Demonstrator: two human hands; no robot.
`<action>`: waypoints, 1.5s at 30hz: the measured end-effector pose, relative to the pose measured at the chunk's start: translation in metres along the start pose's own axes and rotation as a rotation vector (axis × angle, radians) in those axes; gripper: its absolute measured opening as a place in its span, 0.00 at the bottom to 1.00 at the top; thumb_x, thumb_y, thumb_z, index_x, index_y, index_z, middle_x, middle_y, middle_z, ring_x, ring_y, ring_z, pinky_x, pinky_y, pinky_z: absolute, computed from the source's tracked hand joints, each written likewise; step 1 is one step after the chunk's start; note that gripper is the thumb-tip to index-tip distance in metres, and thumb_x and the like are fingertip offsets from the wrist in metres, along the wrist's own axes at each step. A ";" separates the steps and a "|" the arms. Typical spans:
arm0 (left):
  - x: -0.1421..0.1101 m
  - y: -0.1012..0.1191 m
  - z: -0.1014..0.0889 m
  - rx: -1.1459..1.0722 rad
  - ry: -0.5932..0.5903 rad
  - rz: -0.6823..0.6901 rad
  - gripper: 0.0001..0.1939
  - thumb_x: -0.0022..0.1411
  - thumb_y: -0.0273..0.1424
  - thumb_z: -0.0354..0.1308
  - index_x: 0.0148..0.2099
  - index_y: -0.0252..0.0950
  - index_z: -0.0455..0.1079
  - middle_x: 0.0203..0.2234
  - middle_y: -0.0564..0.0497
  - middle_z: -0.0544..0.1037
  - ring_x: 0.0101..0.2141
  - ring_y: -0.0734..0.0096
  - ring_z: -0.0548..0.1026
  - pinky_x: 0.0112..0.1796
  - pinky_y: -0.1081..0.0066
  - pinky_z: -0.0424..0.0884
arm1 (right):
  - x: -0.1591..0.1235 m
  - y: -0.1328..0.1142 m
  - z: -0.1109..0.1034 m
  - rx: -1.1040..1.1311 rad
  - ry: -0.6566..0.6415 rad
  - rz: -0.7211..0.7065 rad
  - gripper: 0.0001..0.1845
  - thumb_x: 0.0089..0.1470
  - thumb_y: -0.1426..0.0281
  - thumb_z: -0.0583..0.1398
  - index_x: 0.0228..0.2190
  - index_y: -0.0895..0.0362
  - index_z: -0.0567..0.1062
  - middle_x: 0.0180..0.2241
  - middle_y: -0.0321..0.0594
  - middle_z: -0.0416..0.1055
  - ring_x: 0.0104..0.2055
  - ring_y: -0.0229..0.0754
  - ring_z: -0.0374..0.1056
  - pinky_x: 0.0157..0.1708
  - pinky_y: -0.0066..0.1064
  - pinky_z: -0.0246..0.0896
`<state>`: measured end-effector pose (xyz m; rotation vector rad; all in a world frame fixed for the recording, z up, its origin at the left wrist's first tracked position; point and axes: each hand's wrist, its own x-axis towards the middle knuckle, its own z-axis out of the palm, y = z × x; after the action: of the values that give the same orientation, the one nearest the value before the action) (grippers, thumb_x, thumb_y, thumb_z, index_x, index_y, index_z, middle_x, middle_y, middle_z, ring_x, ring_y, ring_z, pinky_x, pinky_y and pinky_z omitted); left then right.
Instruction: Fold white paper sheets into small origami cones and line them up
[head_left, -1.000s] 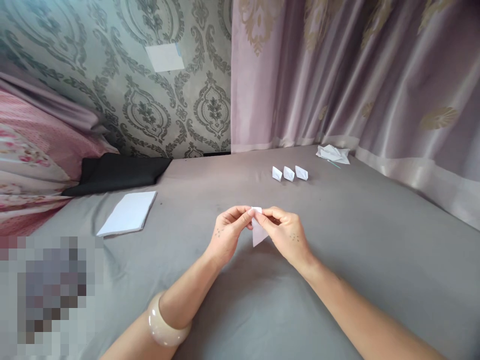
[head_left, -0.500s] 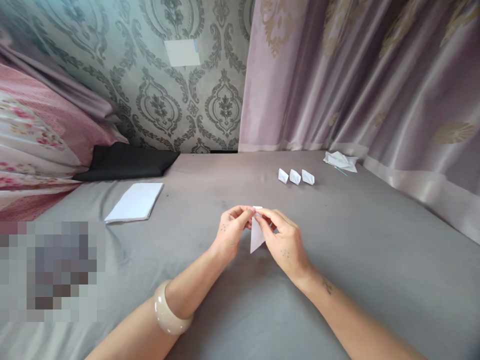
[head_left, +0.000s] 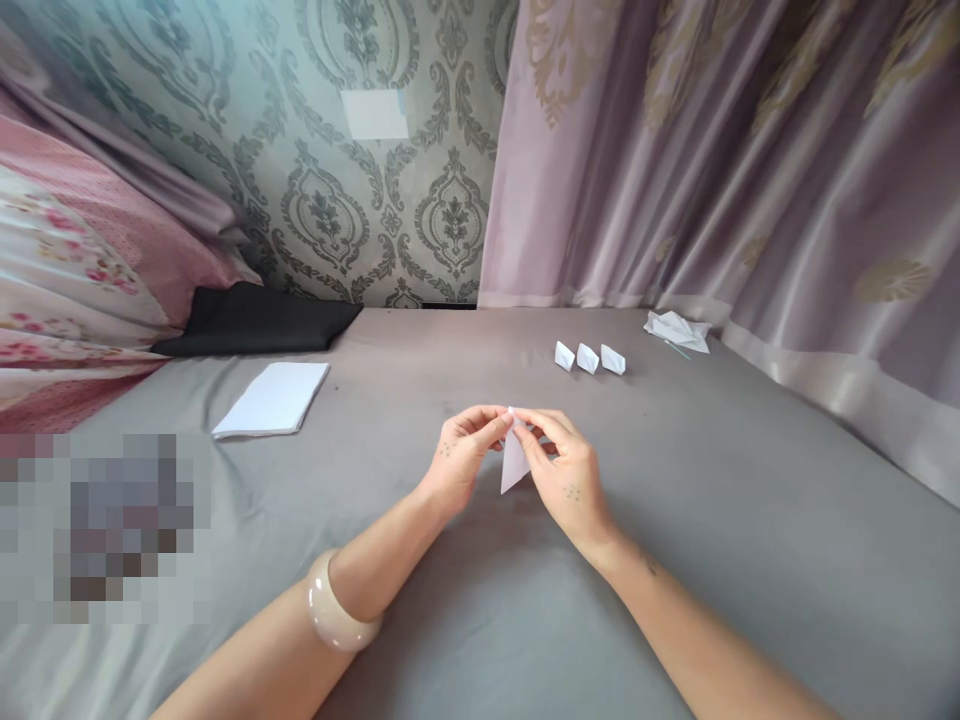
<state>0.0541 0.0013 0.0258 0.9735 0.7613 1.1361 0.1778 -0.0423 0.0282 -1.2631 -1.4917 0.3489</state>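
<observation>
Between my two hands is a small piece of folded white paper [head_left: 514, 464], its pointed end hanging down. My left hand [head_left: 466, 450] pinches its top edge between thumb and fingers. From the other side, my right hand [head_left: 566, 468] grips the same paper near the top, thumb against its face. Fingertips of both hands almost meet there and hide part of the fold. Farther back to the right, three small folded white paper pieces [head_left: 588, 359] stand in a row on the grey cloth [head_left: 420, 380].
A stack of white paper [head_left: 274, 398] lies at the left, with a folded black cloth [head_left: 262, 318] behind it. Loose white papers [head_left: 678, 329] and a thin greenish stick [head_left: 677, 350] are at the back right, near the curtain [head_left: 675, 180]. A blurred patch covers the lower left.
The upper edge of the paper now shows as a narrow tip instead of a flat white strip. Both hands keep their pinch. The view has shifted slightly.
</observation>
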 end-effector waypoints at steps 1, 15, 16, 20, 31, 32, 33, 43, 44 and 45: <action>0.000 0.000 0.000 -0.003 0.001 0.001 0.09 0.49 0.34 0.67 0.31 0.34 0.76 0.26 0.52 0.73 0.27 0.77 0.65 0.32 0.74 0.62 | 0.000 0.000 0.000 0.002 0.005 0.013 0.11 0.59 0.68 0.56 0.40 0.53 0.77 0.40 0.42 0.72 0.38 0.38 0.71 0.34 0.29 0.68; 0.004 -0.002 -0.005 0.006 -0.004 -0.002 0.10 0.47 0.34 0.68 0.30 0.34 0.75 0.28 0.52 0.74 0.29 0.77 0.67 0.32 0.74 0.62 | -0.003 0.007 0.007 0.071 -0.017 0.138 0.14 0.57 0.64 0.57 0.42 0.54 0.77 0.40 0.43 0.72 0.38 0.40 0.70 0.35 0.30 0.67; 0.005 -0.003 -0.005 0.009 -0.005 0.000 0.10 0.47 0.34 0.68 0.30 0.34 0.75 0.27 0.52 0.74 0.28 0.77 0.67 0.32 0.74 0.62 | -0.003 0.007 0.007 0.073 -0.021 0.144 0.14 0.57 0.64 0.57 0.42 0.54 0.77 0.41 0.43 0.72 0.38 0.40 0.70 0.35 0.30 0.67; 0.006 -0.005 -0.007 0.019 -0.009 0.019 0.10 0.48 0.34 0.68 0.30 0.34 0.75 0.27 0.53 0.74 0.27 0.79 0.66 0.32 0.74 0.62 | -0.003 0.009 0.006 0.096 -0.029 0.186 0.15 0.56 0.63 0.58 0.43 0.54 0.77 0.41 0.44 0.72 0.37 0.41 0.70 0.33 0.31 0.67; 0.008 -0.006 -0.008 0.049 -0.009 0.023 0.09 0.48 0.33 0.68 0.31 0.34 0.74 0.25 0.53 0.73 0.26 0.79 0.65 0.31 0.75 0.62 | 0.003 0.005 0.004 0.516 -0.042 0.573 0.15 0.46 0.61 0.66 0.37 0.53 0.80 0.41 0.40 0.77 0.46 0.46 0.70 0.49 0.38 0.62; 0.007 -0.006 -0.008 0.051 -0.013 0.024 0.09 0.48 0.33 0.68 0.31 0.34 0.74 0.25 0.54 0.72 0.26 0.79 0.65 0.31 0.75 0.62 | 0.003 0.004 0.004 0.552 -0.043 0.606 0.16 0.45 0.61 0.67 0.36 0.53 0.80 0.41 0.40 0.77 0.46 0.45 0.70 0.50 0.37 0.61; 0.007 -0.006 -0.008 0.054 -0.016 0.025 0.09 0.48 0.33 0.68 0.31 0.34 0.74 0.24 0.54 0.72 0.26 0.79 0.66 0.31 0.75 0.62 | 0.003 0.004 0.003 0.578 -0.049 0.635 0.16 0.44 0.61 0.67 0.36 0.54 0.81 0.40 0.40 0.78 0.45 0.45 0.70 0.49 0.37 0.61; 0.003 -0.005 -0.005 0.180 -0.060 -0.013 0.11 0.51 0.36 0.66 0.35 0.35 0.77 0.28 0.50 0.77 0.29 0.75 0.70 0.32 0.73 0.64 | 0.008 0.000 -0.005 0.521 -0.090 0.726 0.19 0.39 0.57 0.68 0.30 0.59 0.80 0.28 0.41 0.77 0.30 0.39 0.68 0.34 0.32 0.61; 0.003 -0.004 -0.004 0.206 -0.044 0.005 0.10 0.50 0.35 0.66 0.34 0.34 0.77 0.27 0.50 0.77 0.29 0.74 0.70 0.32 0.73 0.64 | 0.008 0.000 -0.005 0.508 -0.091 0.726 0.19 0.39 0.57 0.68 0.30 0.59 0.80 0.28 0.41 0.77 0.31 0.39 0.68 0.34 0.32 0.60; 0.002 -0.003 -0.004 0.235 -0.021 0.030 0.09 0.50 0.35 0.66 0.32 0.34 0.77 0.27 0.50 0.77 0.29 0.74 0.70 0.33 0.73 0.64 | 0.008 0.000 -0.005 0.495 -0.099 0.726 0.20 0.39 0.57 0.68 0.30 0.59 0.80 0.28 0.41 0.77 0.30 0.39 0.67 0.34 0.32 0.60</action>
<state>0.0525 0.0038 0.0218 1.1952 0.8793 1.0761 0.1830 -0.0378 0.0345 -1.3425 -0.8857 1.1916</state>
